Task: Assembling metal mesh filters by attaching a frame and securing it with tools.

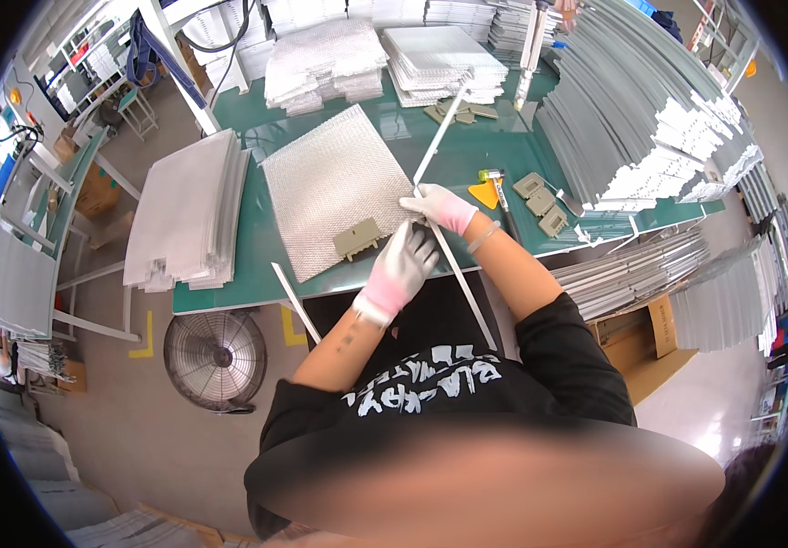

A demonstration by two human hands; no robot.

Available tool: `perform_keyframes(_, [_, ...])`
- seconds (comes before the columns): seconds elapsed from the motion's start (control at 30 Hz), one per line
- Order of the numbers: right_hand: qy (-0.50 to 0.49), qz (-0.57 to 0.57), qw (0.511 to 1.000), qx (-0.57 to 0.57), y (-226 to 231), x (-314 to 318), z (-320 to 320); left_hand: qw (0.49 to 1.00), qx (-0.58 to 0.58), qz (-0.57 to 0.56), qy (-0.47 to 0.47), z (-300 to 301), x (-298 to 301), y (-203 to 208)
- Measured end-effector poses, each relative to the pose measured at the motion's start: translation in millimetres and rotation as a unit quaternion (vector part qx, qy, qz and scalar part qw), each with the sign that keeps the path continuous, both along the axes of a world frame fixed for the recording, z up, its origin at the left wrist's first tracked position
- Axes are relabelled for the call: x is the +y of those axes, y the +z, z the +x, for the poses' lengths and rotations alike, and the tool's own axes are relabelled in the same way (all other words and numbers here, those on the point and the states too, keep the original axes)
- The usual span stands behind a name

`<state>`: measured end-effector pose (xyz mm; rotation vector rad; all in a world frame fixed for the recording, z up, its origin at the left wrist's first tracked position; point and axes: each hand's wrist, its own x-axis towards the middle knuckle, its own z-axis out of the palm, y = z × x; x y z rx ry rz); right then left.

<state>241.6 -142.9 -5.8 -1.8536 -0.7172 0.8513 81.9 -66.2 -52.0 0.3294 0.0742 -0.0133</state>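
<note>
My right hand [446, 209], in a white and pink glove, pinches a thin white metal strip [442, 137] where it meets a second strip [465, 290] running down toward my body. Just below and left of it is my gloved left hand [398, 272], thumb raised and fingers curled beside the strips; what they hold, if anything, is hidden. A silvery mesh panel [325, 187] lies beyond my left hand on the green table [257, 251]. On its near corner rests an olive-grey plastic piece [356, 237]. A further white strip [295, 301] juts over the table's front edge.
Panel stacks stand at the left [179, 210], at the back [325, 64] and tall at the right [636, 100]. Right of my hands lie a yellow-headed tool [485, 190] and several olive plastic pieces [540, 205]. A floor fan [216, 361] is below left, an open carton [640, 342] below right.
</note>
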Motion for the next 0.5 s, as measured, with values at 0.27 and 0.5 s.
perform_keyframes(0.27, [-0.048,0.144,0.970,0.191,-1.7,-16.4,-13.2,0.380,0.157,0.848,0.336,-111.5,196.4,-26.7])
perform_keyframes(0.5, [-0.054,0.299,0.931,0.204,6.3,-25.4,-31.1,0.895,0.039,0.393,0.208,-98.4,156.6,51.8])
